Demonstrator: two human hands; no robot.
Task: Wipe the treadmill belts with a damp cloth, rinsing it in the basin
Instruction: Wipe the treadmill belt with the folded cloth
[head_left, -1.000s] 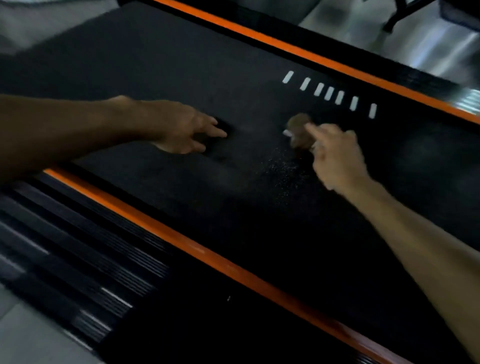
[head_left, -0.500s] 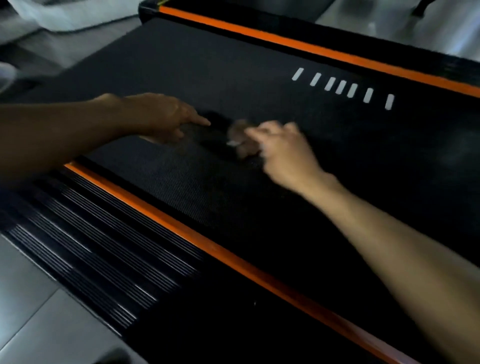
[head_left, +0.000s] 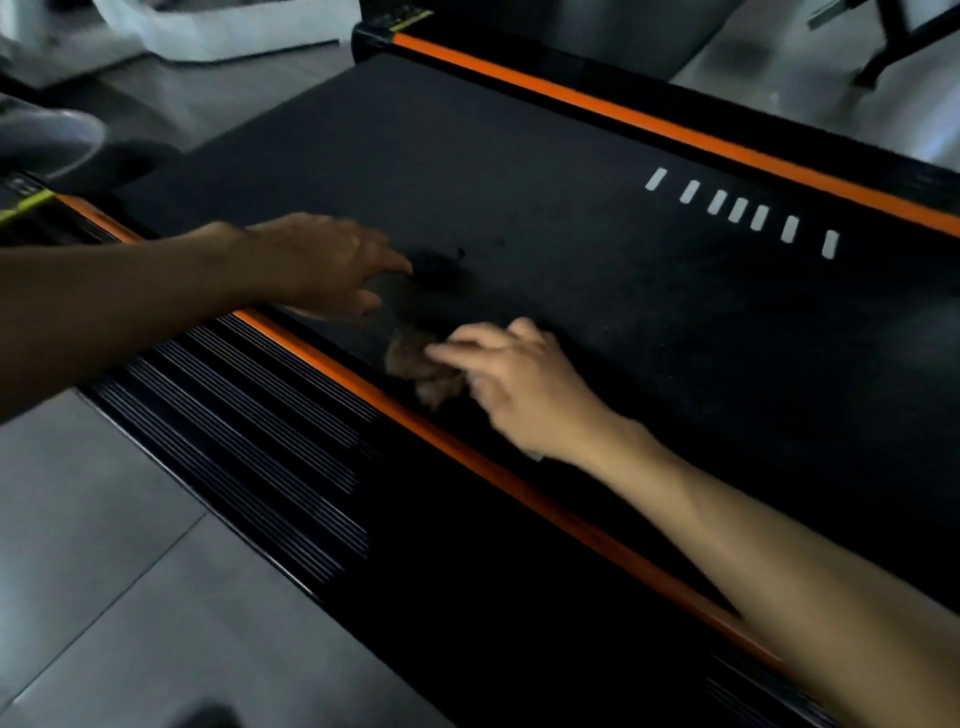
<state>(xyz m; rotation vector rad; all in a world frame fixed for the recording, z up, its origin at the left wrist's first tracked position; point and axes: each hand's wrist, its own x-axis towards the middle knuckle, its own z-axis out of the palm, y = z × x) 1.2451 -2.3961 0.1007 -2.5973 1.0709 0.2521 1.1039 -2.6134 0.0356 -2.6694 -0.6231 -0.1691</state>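
The right hand (head_left: 524, 384) presses a small crumpled brown cloth (head_left: 415, 364) on the black textured treadmill belt (head_left: 571, 291); its fingers curl over the cloth, though blur hides the exact hold. The cloth lies just beside the near orange side stripe (head_left: 467, 457), at the belt's edge. The left hand (head_left: 327, 265) rests on the belt near it with loosely spread fingers and holds nothing. Toward the far orange stripe (head_left: 675, 135) the belt is open, apart from a row of white marks (head_left: 737, 210).
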